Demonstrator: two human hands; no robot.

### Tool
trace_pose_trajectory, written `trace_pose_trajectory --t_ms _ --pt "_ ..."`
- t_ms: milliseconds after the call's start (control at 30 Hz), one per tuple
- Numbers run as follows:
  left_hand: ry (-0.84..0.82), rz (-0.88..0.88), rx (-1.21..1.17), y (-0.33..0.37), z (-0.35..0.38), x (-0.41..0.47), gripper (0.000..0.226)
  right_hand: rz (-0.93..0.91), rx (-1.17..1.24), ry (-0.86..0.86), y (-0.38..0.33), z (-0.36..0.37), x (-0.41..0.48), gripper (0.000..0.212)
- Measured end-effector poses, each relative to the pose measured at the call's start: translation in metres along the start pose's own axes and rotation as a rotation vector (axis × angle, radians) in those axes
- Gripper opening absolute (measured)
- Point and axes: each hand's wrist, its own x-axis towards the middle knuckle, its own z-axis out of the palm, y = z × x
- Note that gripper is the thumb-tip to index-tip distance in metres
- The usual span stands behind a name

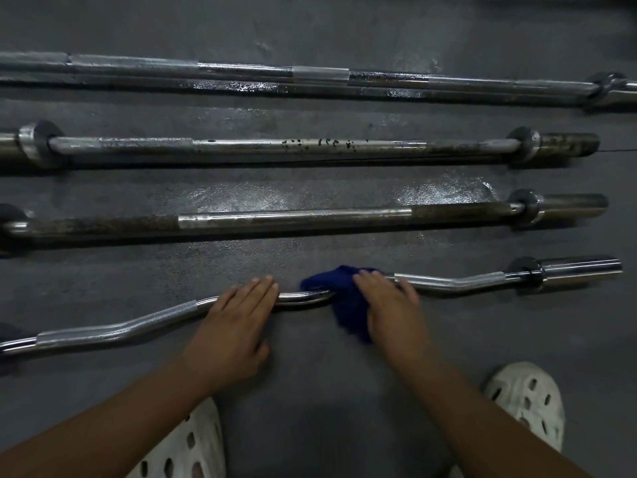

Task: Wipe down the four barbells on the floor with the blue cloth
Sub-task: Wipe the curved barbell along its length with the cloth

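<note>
Head view: right hand (pixel 391 307) presses blue cloth (pixel 346 301), fingers flat, onto the near left-right curl bar (pixel 448 282); left hand (pixel 238 319) steadies it, flat.

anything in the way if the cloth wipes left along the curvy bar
Yes: the left hand rests on the curved bar just left of the blue cloth, which the right hand presses. Rightward the bar is bare to its collar.
</note>
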Motion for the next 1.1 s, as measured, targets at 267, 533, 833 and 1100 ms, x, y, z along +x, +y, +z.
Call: trace_pose_trajectory --t_ms 267,533,833,1100 --pt "0.018 0.016 0.005 0.005 0.003 0.006 0.089 0.080 0.014 -0.061 -0.068 0.016 -0.017 0.080" --pt "-0.014 0.035 0.024 -0.001 -0.001 0.002 0.095 0.036 -0.010 -0.115 -0.008 0.000 0.001 0.070" --pt "0.138 -0.022 0.061 0.012 -0.064 0.012 0.087 0.101 0.205 -0.035 -0.015 -0.066 0.001 0.067" --pt "0.333 -0.061 0.109 0.048 -0.126 -0.017 0.084 0.004 0.175 -0.011 -0.004 -0.120 -0.011 0.069"
